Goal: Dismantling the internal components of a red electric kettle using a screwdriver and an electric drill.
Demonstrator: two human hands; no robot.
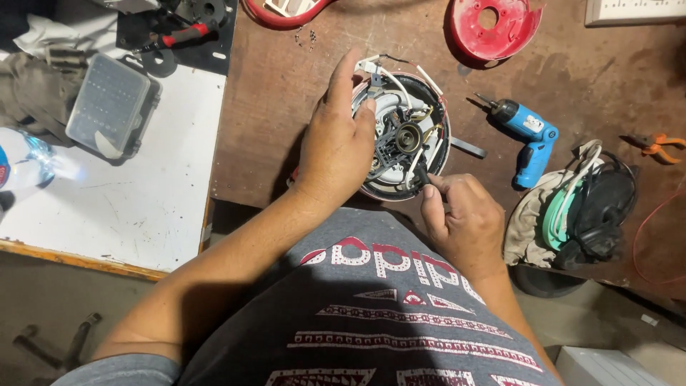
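Fingers (429, 187) of right hand (461, 221) pinch screwdriver (420, 174) w/ wrist bent.

The left side of the round appliance base (404, 136) is being covered by the left hand (336, 143), so the grip there cannot be made out. The tip of the small black tool (421, 175) is being lost among the wires, and its handle is being hidden inside the fingers (436, 189) of the right hand (461, 221). The red ring (286, 11) and the white box (636, 8) are being cut off by the top edge. The plastic bottle (21, 161) is being cropped at the left edge and blurred by glare.
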